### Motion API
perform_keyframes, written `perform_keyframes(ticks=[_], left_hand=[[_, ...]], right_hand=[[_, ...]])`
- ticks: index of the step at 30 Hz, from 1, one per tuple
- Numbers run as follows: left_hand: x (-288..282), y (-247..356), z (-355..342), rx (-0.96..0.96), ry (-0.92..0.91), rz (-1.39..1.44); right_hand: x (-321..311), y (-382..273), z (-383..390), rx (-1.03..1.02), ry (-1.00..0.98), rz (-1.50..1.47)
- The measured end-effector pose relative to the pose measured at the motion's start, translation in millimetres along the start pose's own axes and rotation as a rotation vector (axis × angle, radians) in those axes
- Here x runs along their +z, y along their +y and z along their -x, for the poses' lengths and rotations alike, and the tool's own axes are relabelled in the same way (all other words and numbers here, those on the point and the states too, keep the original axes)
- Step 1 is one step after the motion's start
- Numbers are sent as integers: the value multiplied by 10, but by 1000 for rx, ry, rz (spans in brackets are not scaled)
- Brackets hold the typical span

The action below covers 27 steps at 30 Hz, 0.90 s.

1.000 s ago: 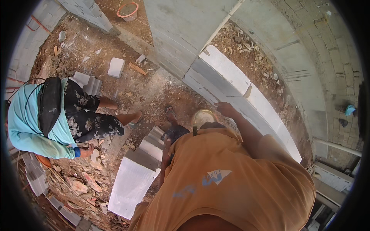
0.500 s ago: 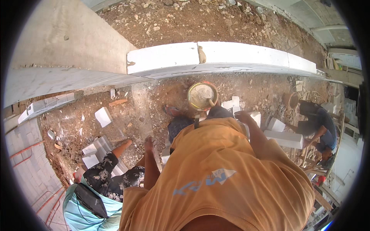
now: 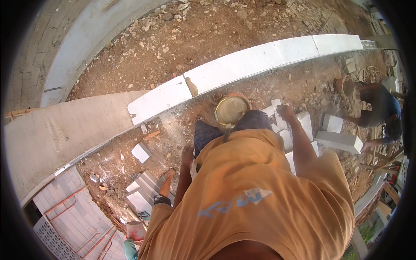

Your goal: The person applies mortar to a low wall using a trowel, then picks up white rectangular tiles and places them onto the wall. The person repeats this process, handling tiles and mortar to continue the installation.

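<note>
My left hand [image 3: 187,154] hangs beside my dark shorts, over the dirt, fingers loosely bent and apart, and I see nothing in it. On the other side my right hand [image 3: 284,112] is low, its fingers curled, beside several white block pieces [image 3: 281,123]; whether it grips anything is hidden. In front of my knees stands a round bucket [image 3: 216,113] with grey mortar [image 3: 234,110] inside. Beyond it runs a low wall of white blocks [image 3: 251,65], with a brown mortar patch [image 3: 190,86] in one joint.
A bent-over co-worker [image 3: 390,108] at the right has a hand at the end of a long white block [image 3: 340,141]. Grey-white blocks [image 3: 145,190] and another person's leg [image 3: 166,184] are at the left. A concrete beam [image 3: 65,125] meets the wall; rubble [image 3: 173,52] lies beyond.
My view has turned and shifted, so the wall now slants up to the right. Both my hands look drawn a little outward and up. The person at left has mostly left view.
</note>
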<state>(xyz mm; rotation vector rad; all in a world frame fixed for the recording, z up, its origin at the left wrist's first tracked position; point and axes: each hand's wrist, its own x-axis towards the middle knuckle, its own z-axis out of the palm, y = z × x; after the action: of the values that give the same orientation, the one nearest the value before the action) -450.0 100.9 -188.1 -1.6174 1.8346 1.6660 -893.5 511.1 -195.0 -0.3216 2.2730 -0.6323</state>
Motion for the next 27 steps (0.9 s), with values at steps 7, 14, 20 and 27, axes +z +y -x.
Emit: perform_keyframes(ticks=[7,14,20,27], left_hand=[[-806,-269,-1043,-147,-309,77],[-1825,-208,-1206,-49,-477,-550],[-1808,283,-1503,-92,-581,-944],[-938,522,-1909,240,-702,-832]], right_hand=[[176,-796,831,192,329,-308],[1604,-351,2320,434,267,-427],[2284,-222,2882,505,426,-806],[1688,-1029,2220,549,401,-523]])
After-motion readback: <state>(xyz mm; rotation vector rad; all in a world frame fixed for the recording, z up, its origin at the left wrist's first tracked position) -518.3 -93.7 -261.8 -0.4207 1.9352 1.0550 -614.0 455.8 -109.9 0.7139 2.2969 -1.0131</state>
